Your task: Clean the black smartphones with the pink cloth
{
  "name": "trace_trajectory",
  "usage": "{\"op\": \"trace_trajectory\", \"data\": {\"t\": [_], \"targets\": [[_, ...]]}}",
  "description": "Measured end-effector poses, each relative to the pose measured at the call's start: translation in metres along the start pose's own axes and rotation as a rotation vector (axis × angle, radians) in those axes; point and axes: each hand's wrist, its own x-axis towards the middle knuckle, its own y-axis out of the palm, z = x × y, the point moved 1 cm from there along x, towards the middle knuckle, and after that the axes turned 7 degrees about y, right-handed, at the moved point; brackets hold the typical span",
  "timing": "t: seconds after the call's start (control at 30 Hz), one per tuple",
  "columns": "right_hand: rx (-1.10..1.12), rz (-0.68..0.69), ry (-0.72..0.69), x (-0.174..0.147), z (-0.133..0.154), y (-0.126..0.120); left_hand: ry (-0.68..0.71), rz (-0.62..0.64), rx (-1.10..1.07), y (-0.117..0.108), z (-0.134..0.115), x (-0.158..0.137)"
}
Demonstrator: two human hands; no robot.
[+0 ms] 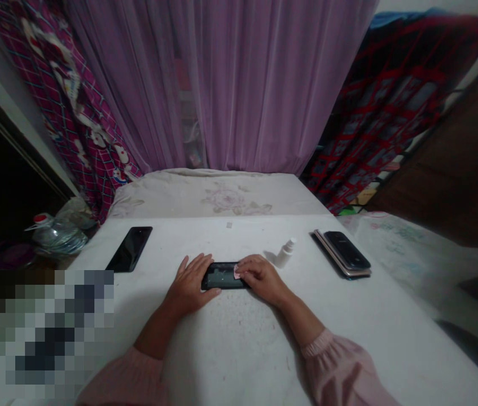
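A black phone [220, 276] lies flat on the white table [230, 338] in front of me. My left hand [190, 285] rests on the phone's left end, fingers spread over its edge, pinning it down. My right hand [259, 277] covers the phone's right end and pinches a small pink cloth [236, 273] against the screen. Both sleeves are pink.
A small white spray bottle [285, 253] stands just right of my right hand. A stack of phones [342, 252] lies at the right, another black phone [130, 248] at the left. A plastic water jug [55, 234] sits beyond the table's left edge. Purple curtain behind.
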Motion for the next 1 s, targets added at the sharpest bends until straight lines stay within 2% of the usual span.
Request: {"op": "trace_trajectory", "data": {"t": [0.1,0.2,0.37,0.53,0.67,0.77,1.0], "targets": [[0.069,0.141,-0.068,-0.001,0.003,-0.006,0.003,-0.003,-0.002,0.0,0.001,0.0],[0.104,0.203,-0.082,0.0,0.005,-0.008,0.012,-0.024,-0.006,0.001,0.001,-0.001],[0.062,0.077,-0.043,0.002,0.002,0.0,0.01,-0.021,-0.009,0.001,0.001,-0.001],[-0.026,-0.085,0.071,0.005,-0.003,0.014,0.011,-0.022,-0.002,0.001,0.0,-0.001],[-0.05,-0.118,0.115,0.006,-0.003,0.017,0.012,-0.029,-0.001,0.002,0.001,-0.002],[-0.001,-0.06,0.073,0.005,-0.003,0.012,0.015,-0.033,-0.003,0.003,0.001,-0.002],[0.136,0.238,-0.097,0.004,0.002,-0.009,0.006,-0.034,0.006,0.001,-0.001,-0.002]]}}
